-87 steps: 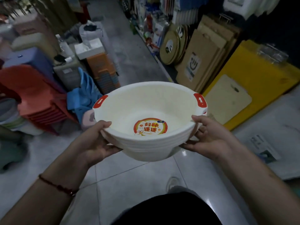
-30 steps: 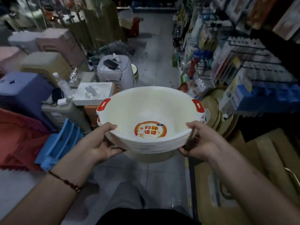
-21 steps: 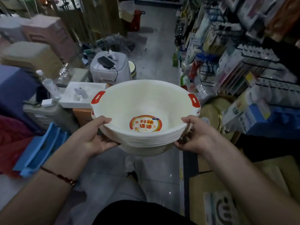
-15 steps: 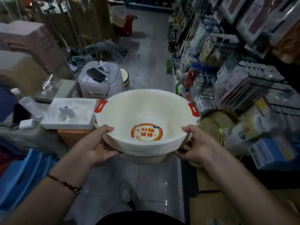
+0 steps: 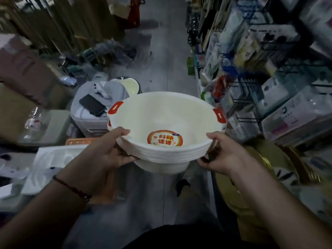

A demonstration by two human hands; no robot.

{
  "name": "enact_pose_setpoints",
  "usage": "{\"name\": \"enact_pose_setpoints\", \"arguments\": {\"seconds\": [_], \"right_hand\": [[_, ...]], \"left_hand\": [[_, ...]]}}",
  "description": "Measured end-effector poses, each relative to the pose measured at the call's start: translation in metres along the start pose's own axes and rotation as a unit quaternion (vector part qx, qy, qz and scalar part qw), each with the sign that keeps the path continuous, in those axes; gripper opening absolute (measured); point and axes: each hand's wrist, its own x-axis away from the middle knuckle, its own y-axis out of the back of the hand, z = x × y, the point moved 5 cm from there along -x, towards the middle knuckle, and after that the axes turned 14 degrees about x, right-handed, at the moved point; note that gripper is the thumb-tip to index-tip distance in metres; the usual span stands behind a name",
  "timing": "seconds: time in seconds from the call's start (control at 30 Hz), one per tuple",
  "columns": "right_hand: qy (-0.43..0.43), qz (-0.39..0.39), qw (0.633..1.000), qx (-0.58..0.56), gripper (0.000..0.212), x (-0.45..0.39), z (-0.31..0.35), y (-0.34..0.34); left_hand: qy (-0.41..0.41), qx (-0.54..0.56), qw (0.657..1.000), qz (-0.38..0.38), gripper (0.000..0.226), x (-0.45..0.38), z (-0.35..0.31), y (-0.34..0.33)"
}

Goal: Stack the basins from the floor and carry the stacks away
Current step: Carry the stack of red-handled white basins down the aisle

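Observation:
A stack of several nested white basins with red handle tabs and a round red-and-yellow sticker in the top one hangs in front of my chest. My left hand grips the near left rim, thumb over the edge and fingers underneath. My right hand holds the near right rim the same way. The stack sits level above the tiled aisle floor. Another pale basin stands tilted on the floor ahead, partly hidden behind the stack.
A narrow aisle runs ahead. Shelves of packaged goods line the right side. A grey appliance with a phone on top, boxes and white trays crowd the left. Gold round trays lean low on the right.
The view has moved forward along the aisle: the grey appliance and shelves are closer. Both hands keep the same grip on the stack, which stays level.

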Motion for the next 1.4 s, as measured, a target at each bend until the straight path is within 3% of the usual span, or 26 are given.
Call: {"name": "enact_pose_setpoints", "arguments": {"seconds": [0.1, 0.23, 0.4, 0.7, 0.83, 1.0, 1.07, 1.27, 1.4], "right_hand": [[-0.007, 0.025, 1.000, -0.002, 0.030, -0.042, 0.053, -0.011], [-0.003, 0.039, 0.999, 0.024, 0.027, -0.087, 0.143, -0.032], [-0.001, 0.041, 0.997, 0.067, 0.042, -0.110, 0.240, -0.064], [0.021, 0.068, 0.991, 0.110, 0.024, -0.148, 0.364, -0.140], [0.015, 0.065, 0.990, 0.125, 0.023, -0.172, 0.404, -0.172], [0.022, 0.051, 0.989, 0.137, 0.033, -0.219, 0.465, -0.232], [0.018, 0.036, 0.988, 0.149, 0.036, -0.242, 0.487, -0.261], [0.010, 0.039, 0.984, 0.173, 0.032, -0.294, 0.532, -0.345], [0.009, 0.037, 0.981, 0.192, 0.032, -0.330, 0.552, -0.385]], "left_hand": [[0.006, 0.016, 1.000, -0.006, 0.043, -0.037, -0.027, -0.042], [-0.016, 0.028, 0.999, 0.004, 0.007, -0.075, -0.066, -0.115], [-0.050, 0.066, 0.996, 0.005, 0.006, -0.095, -0.111, -0.176], [-0.082, 0.135, 0.987, -0.009, 0.033, -0.155, -0.205, -0.237], [-0.074, 0.136, 0.988, 0.001, 0.012, -0.192, -0.241, -0.256], [-0.094, 0.097, 0.991, 0.014, 0.012, -0.257, -0.310, -0.277], [-0.107, 0.074, 0.991, 0.002, 0.020, -0.283, -0.341, -0.280], [-0.100, 0.157, 0.982, -0.012, 0.089, -0.340, -0.430, -0.268], [-0.101, 0.151, 0.983, -0.035, 0.076, -0.370, -0.473, -0.274]]}}
